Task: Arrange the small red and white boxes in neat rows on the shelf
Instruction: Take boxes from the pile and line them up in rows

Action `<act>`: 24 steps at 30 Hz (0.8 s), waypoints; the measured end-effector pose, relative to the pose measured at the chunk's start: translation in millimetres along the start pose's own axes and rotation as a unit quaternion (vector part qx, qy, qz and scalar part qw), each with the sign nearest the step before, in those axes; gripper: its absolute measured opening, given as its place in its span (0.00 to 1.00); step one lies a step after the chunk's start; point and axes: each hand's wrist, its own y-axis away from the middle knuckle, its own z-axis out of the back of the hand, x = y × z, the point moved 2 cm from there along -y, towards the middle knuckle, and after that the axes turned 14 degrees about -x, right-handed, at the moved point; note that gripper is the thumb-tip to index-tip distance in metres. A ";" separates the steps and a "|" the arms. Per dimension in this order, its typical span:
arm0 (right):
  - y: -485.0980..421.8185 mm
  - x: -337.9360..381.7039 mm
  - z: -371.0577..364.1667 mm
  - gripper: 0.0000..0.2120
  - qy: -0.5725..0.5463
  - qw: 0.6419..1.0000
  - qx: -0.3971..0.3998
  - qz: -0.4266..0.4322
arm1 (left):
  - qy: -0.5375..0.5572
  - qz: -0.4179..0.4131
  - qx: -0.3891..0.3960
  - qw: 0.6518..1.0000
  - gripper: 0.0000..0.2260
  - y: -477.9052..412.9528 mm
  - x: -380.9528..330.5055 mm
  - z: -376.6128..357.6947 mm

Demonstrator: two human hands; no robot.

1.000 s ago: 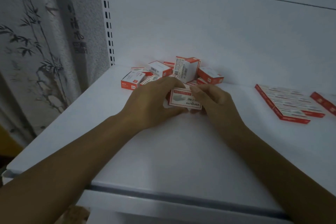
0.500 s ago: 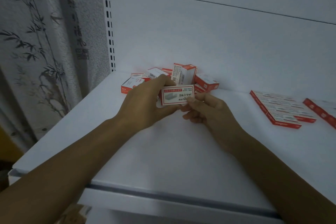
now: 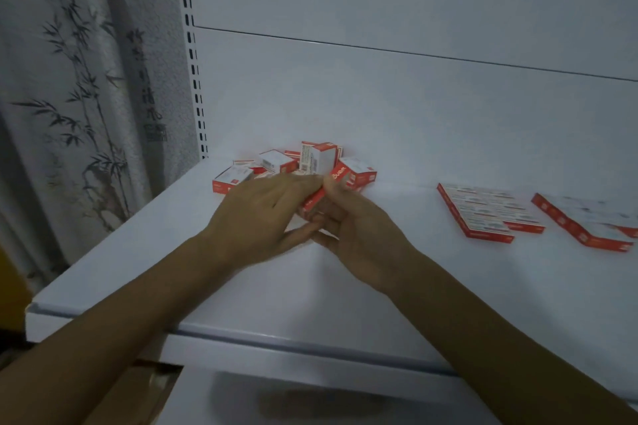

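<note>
Both hands met over the middle of the white metal shelf (image 3: 345,286). The left hand (image 3: 262,214) was palm down, with its fingers curled over one small red and white cardboard box (image 3: 322,195). The right hand (image 3: 359,235) pinched the same box from the other side, the thumb on its upper end and the other fingers curled under it. The box was tilted, and its long red side with white letters faced the camera. Whether its lower end touched the shelf could not be told, because the fingers hid it.

Just behind the hands, near the white back panel (image 3: 379,107), was a loose pile of the same small boxes (image 3: 276,162). One upright box (image 3: 319,157) stood in the middle of it, and the others lay flat or tilted around it.

To the right, well apart from the hands, a flat block of boxes (image 3: 480,214) lay side by side in neat rows. Near it, at the picture's edge, lay a second group of boxes (image 3: 583,228), which was blurred.

At the left stood a white slotted post (image 3: 195,79), and beside it hung a grey curtain printed with ink bamboo (image 3: 69,97). Under the shelf's front edge a piece of brown cardboard (image 3: 138,397) showed.
</note>
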 end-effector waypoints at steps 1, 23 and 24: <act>0.9 4.1 7.3 0.22 -0.014 1.000 -0.020 -0.006 | 0.010 -0.001 0.029 1.000 0.21 -2.5 -5.6 -3.1; 43.3 100.5 275.2 0.19 0.518 0.809 -0.154 0.231 | 0.065 0.104 0.184 0.975 0.20 -92.3 -178.2 -170.5; 41.5 99.2 284.9 0.19 0.562 0.780 -0.149 0.232 | 0.056 0.118 0.216 0.968 0.21 -91.4 -178.8 -176.8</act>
